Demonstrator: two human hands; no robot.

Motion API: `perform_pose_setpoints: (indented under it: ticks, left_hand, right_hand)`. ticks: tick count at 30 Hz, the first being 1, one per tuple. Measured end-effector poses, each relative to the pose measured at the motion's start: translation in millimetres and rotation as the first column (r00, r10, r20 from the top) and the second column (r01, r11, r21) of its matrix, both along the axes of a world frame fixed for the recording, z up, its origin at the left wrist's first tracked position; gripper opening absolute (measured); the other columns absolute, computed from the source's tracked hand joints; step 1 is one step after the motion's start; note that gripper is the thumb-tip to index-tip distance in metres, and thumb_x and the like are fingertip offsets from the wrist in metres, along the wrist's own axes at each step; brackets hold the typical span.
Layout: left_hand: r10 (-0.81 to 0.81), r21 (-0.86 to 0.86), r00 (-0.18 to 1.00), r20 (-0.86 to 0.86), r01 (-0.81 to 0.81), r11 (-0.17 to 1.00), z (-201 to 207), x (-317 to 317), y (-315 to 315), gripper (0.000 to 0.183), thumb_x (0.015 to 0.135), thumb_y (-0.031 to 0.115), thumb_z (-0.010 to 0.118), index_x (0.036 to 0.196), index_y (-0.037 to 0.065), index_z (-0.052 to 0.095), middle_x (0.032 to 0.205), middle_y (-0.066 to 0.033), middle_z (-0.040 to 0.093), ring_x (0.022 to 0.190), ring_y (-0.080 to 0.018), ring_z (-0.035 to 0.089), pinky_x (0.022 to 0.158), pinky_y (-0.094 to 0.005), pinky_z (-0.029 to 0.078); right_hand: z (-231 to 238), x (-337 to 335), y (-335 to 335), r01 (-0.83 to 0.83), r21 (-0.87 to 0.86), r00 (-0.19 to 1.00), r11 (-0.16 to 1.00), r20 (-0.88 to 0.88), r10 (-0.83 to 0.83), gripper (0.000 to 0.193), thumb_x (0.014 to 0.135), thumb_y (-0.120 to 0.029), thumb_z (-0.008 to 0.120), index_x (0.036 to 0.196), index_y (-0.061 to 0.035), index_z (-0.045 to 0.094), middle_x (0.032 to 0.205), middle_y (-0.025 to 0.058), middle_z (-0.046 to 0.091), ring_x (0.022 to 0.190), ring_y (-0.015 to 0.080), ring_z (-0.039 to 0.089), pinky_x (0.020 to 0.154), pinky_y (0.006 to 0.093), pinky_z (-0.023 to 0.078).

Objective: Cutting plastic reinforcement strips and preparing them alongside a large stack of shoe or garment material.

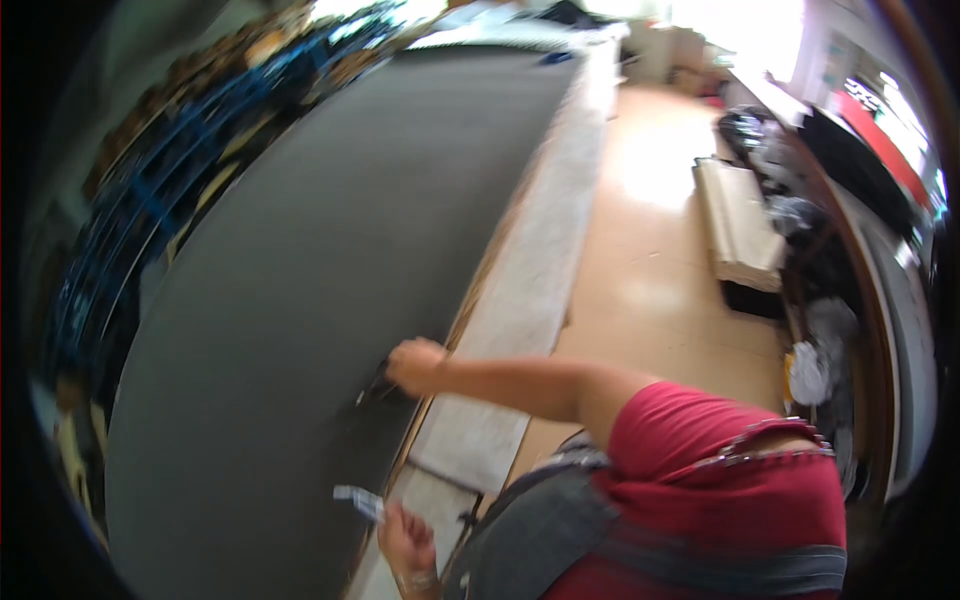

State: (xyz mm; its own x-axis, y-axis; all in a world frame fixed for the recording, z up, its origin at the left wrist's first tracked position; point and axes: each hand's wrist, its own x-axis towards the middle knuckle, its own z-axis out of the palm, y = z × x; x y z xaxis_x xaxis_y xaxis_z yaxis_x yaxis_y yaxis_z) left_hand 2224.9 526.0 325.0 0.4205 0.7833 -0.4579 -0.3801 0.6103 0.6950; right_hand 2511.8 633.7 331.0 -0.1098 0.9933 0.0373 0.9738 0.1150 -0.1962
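Note:
A wide sheet of dark grey fabric (300,270) covers a long table that runs away from me. My right hand (415,365), reaching out from a red sleeve, is a closed fist on the fabric's near edge. Something small and dark pokes out under the fist, and I cannot tell what it is. Lower down, my left hand (405,545) pinches a small white and blue object (358,501) just over the same fabric edge. My grey apron (540,525) and red shirt fill the lower right.
The table's pale bare edge strip (540,290) runs beside the fabric. A tan floor (660,230) lies to the right, with a stack of pale boards (740,225) and dark clutter along the wall. Blue racks (150,200) stand at the left.

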Motion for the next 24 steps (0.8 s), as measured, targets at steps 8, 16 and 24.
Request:
perform_pose_setpoints:
  ticks: [8, 16, 24]
  left_hand:
    - [-0.167, -0.012, 0.952, 0.257, 0.176, 0.984, 56.2, 102.1, 5.0, 0.030, 0.080, 0.005, 0.051, 0.110, 0.013, 0.052, 0.061, 0.0030, 0.036, 0.047, -0.0068, 0.030, 0.040, -0.0202, 0.025]
    - [-0.415, 0.012, 0.907, 0.064, 0.415, 0.910, 74.8, 233.1, -30.1, 0.046, 0.080, 0.008, 0.051, 0.125, 0.016, 0.042, 0.063, 0.0037, 0.036, 0.047, -0.0048, 0.031, 0.040, -0.0177, 0.025]
    - [-0.772, 0.229, 0.635, -0.012, 0.754, 0.616, 64.2, 410.2, -88.7, 0.044, 0.080, 0.000, 0.044, 0.123, 0.011, 0.043, 0.062, 0.0053, 0.037, 0.041, -0.0019, 0.031, 0.035, -0.0173, 0.025]
  right_hand:
    - [40.2, 23.6, -40.2, -0.158, -0.603, 0.891, 0.782, -0.428, -0.150, 0.032, 0.072, -0.020, 0.065, 0.094, 0.0016, 0.056, 0.075, 0.0120, 0.062, 0.059, 0.0218, 0.059, 0.050, 0.0343, 0.044]
    - [64.8, 117.3, -172.1, -0.104, -0.046, -0.118, 0.994, -0.991, -0.058, 0.040, 0.070, -0.025, 0.078, 0.082, -0.0031, 0.047, 0.069, 0.0066, 0.058, 0.064, 0.0118, 0.054, 0.053, 0.0269, 0.043]
    - [71.0, 240.9, -287.4, 0.541, -0.038, 0.256, 0.840, -0.944, -0.207, 0.029, 0.069, -0.020, 0.070, 0.083, -0.0023, 0.051, 0.076, 0.0109, 0.060, 0.072, 0.0194, 0.058, 0.065, 0.0316, 0.048]
